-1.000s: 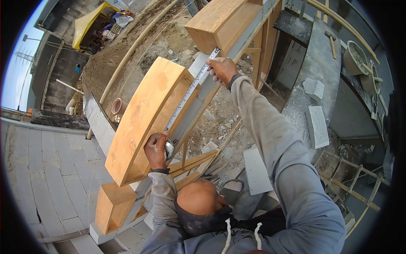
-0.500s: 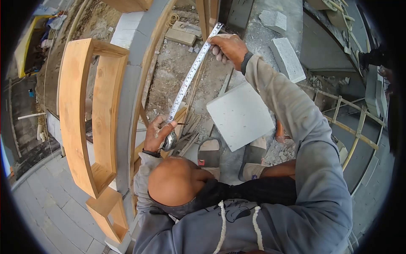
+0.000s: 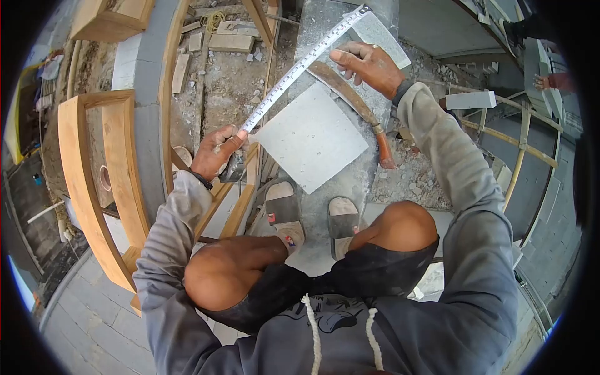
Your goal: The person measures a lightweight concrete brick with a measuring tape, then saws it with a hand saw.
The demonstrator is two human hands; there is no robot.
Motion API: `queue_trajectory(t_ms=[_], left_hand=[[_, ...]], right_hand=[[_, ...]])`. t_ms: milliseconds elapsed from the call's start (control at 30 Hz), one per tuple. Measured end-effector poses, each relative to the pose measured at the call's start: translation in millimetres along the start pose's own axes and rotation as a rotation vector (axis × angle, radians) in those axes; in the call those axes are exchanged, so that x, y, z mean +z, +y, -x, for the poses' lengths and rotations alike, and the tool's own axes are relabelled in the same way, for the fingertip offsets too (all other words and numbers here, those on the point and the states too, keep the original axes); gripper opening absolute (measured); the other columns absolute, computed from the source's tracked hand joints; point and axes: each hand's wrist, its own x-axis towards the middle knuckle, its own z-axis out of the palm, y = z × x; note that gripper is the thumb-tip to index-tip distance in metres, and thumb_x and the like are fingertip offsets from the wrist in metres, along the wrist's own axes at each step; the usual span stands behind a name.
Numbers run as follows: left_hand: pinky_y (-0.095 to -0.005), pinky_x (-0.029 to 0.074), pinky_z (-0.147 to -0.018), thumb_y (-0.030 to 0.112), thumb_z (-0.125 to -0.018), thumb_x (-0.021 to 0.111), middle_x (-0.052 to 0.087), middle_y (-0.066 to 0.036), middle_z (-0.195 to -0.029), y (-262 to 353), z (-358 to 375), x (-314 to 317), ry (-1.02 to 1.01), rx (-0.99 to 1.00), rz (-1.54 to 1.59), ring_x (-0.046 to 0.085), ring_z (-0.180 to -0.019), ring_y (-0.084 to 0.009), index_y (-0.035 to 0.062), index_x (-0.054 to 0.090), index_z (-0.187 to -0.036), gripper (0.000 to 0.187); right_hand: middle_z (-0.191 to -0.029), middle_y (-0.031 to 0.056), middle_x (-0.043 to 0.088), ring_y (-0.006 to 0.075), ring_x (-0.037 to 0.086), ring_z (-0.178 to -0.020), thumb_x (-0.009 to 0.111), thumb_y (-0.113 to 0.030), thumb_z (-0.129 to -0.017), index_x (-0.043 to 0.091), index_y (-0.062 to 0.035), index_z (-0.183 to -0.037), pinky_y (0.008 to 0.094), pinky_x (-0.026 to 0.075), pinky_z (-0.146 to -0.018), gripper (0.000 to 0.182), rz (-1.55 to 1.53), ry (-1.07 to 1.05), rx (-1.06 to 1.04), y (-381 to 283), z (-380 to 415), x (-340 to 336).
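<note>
My left hand (image 3: 215, 153) grips the case of a tape measure (image 3: 234, 169). Its blade (image 3: 300, 65) runs up and to the right, past my right hand (image 3: 369, 62), to a tip near the top edge. My right hand has its fingers spread against the blade, about two thirds of the way along. Below the blade lies a flat grey square block (image 3: 309, 137) on the ground in front of my sandalled feet (image 3: 312, 219). A curved blade with an orange handle (image 3: 365, 115) lies along the block's right edge.
A curved wooden frame (image 3: 94, 181) stands at the left beside a grey concrete beam (image 3: 147, 106). Rubble, wood offcuts and grey blocks (image 3: 225, 40) lie further out. Bamboo poles (image 3: 519, 150) cross at the right. Another person's hand (image 3: 550, 81) shows at the far right.
The view has swung from the wooden frame to the ground by my feet. Both hands have carried the stretched tape over the grey square block, and my right fingers have spread.
</note>
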Motion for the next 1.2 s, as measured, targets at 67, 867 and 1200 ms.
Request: queue_trajectory(t_ms=[67, 867, 1200], left_hand=[[-0.0272, 0.047, -0.072, 0.029, -0.093, 0.06, 0.064, -0.004, -0.086, 0, 2, -4, 0.04, -0.071, 0.112, 0.058, -0.078, -0.0114, 0.0028, 0.064, -0.092, 0.027], [-0.024, 0.043, -0.079, 0.023, -0.09, 0.064, 0.065, -0.003, -0.086, -66, 16, 76, 0.396, -0.179, 0.102, 0.058, -0.084, -0.0115, 0.0026, 0.067, -0.094, 0.021], [-0.0351, 0.051, -0.081, 0.029, -0.095, 0.056, 0.067, -0.015, -0.099, -110, 100, 154, -0.028, -0.238, 0.539, 0.063, -0.093, -0.0204, -0.0028, 0.06, -0.104, 0.034]], right_hand=[[-0.103, 0.0206, 0.064, 0.0282, 0.064, -0.087, 0.063, -0.056, -0.079, 0.062, 0.0039, -0.112, 0.0351, 0.051, -0.08, 0.069, 0.109, 0.043, -0.095, 58, 2, 30], [-0.112, 0.0311, 0.06, 0.0412, 0.059, -0.107, 0.057, -0.032, -0.089, 0.041, 0.0054, -0.132, 0.0409, 0.046, -0.09, 0.059, -0.394, 0.483, 0.235, 157, 94, 134], [-0.122, 0.0274, 0.057, 0.0384, 0.055, -0.114, 0.055, -0.029, -0.089, 0.048, 0.0014, -0.13, 0.038, 0.041, -0.098, 0.051, -0.097, 0.31, -0.167, 97, 40, 93]])
